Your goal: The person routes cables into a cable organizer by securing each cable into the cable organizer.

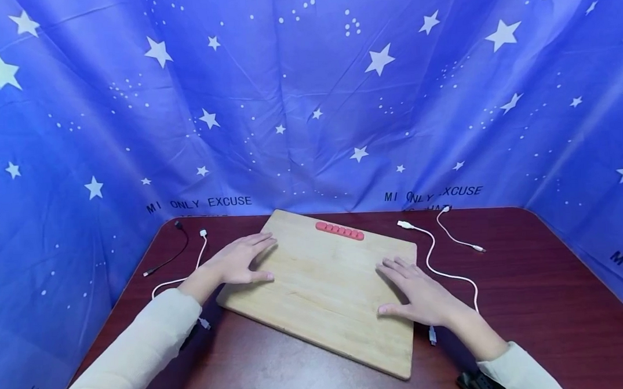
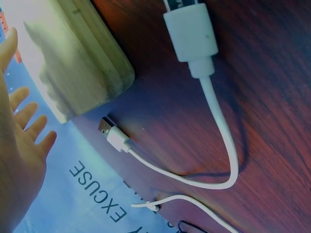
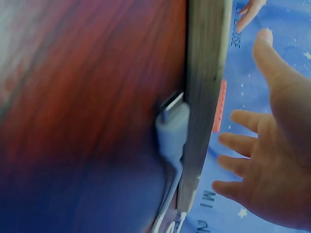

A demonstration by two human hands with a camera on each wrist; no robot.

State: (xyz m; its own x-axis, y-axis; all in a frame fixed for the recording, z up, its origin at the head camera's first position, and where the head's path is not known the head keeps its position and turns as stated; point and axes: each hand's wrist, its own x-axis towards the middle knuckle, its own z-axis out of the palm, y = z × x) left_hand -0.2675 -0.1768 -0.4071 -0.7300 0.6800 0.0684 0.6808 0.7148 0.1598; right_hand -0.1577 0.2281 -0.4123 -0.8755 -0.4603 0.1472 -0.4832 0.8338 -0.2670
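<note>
A light wooden board [image 1: 316, 299] lies turned at an angle on the dark red table. Near its far edge sits a red cable-holder strip [image 1: 339, 231] with a row of rounded bumps. My left hand [image 1: 238, 260] is over the board's left side, fingers spread and thumb out. Over the right side is my right hand [image 1: 417, 291], its fingers likewise extended. Neither hand holds anything. In the right wrist view the right hand [image 3: 272, 160] appears apart from the board's edge [image 3: 206, 97]; whether the left one touches the wood, I cannot tell.
To the board's right lie a white USB cable [image 1: 453, 277] and a shorter white cable [image 1: 457, 239]. Another white cable [image 1: 171, 282] and a short black cable [image 1: 170, 258] are at the left. A blue starry curtain [image 1: 297, 102] surrounds the table [image 1: 545, 289].
</note>
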